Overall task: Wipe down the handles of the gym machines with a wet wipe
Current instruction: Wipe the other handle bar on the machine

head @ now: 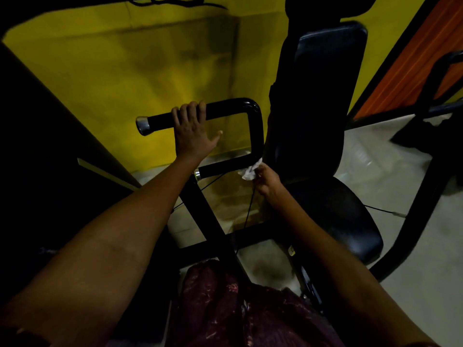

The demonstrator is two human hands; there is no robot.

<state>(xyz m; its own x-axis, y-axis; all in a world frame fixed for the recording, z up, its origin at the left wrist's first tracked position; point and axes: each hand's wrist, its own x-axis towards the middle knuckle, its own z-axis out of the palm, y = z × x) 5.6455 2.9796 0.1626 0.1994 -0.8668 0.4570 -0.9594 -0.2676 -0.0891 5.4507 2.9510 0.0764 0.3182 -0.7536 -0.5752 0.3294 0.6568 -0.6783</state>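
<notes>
Far left we've got a dark panel (37, 151) against the yellow wall (125, 66). Next, our left hand (191, 131) hooks four fingers over the upper grip (160, 118) of the U-shaped handle (254, 126), thumb sticking out free, so it's holding the bar steady w/ a hooked grip, not a full wrap. Further right, the right hand (266, 180) pinches a scrunched white wipe (250, 170) and presses it on the lower grip (220, 167) near the bend, just beside the black seat pad (338, 216). To do this pass well, we'd say keep the left hand bracing, wrap the wipe round the bar & drag it toward the chrome cap (196, 174), turning it to catch the underside. The wipe sits at the fingertips, touching the bar, below and right of the left hand.
</notes>
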